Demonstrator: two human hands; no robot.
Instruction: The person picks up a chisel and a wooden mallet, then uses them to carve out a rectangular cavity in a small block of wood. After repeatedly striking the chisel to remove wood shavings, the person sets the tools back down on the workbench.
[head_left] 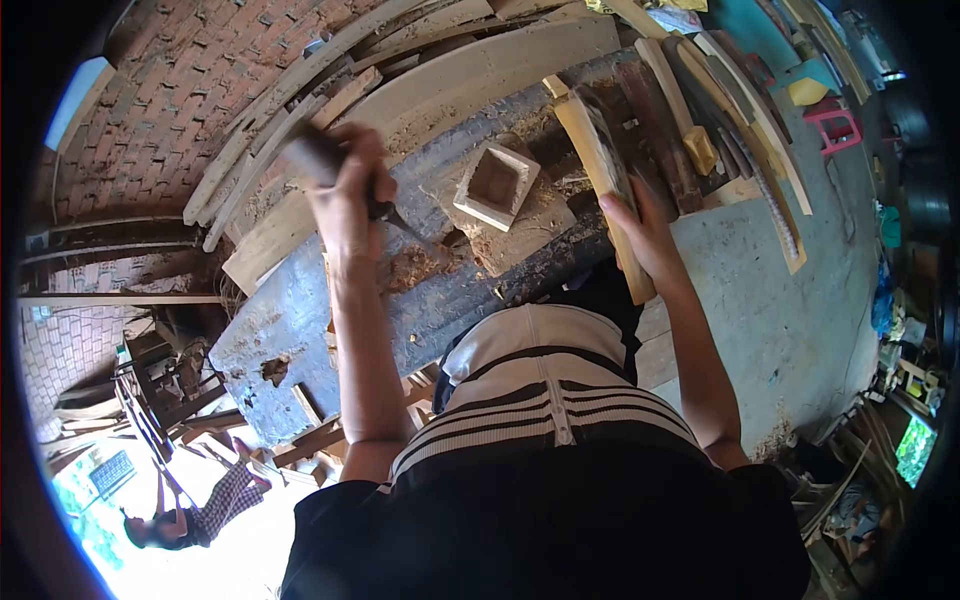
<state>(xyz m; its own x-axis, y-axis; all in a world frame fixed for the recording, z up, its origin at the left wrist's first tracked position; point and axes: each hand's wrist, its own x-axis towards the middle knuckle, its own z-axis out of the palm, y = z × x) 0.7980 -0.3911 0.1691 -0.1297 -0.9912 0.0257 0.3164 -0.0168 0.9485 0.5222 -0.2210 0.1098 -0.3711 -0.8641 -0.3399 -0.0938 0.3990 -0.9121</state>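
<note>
Raised over the left part of the workbench (pixel 290 320), my left hand (pixel 352 195) is wrapped round a dark tool (pixel 318 155), blurred by motion, with a thin shaft pointing down to the right. My right hand (pixel 640 235) grips a long light wooden piece (pixel 598 160) near its lower end; the piece stands at a slant on the bench. Between the hands a square hollow wooden block (pixel 497 187) rests on a flat board (pixel 545 215). Wood shavings (pixel 420 268) lie around it.
Long planks (pixel 480 75) lie behind the bench, and more wooden strips (pixel 745 120) are at the right. A pink plastic stool (pixel 835 130) stands at the upper right. At the lower left another person (pixel 215 510) is in the bright opening. Wood scraps lie at the lower right.
</note>
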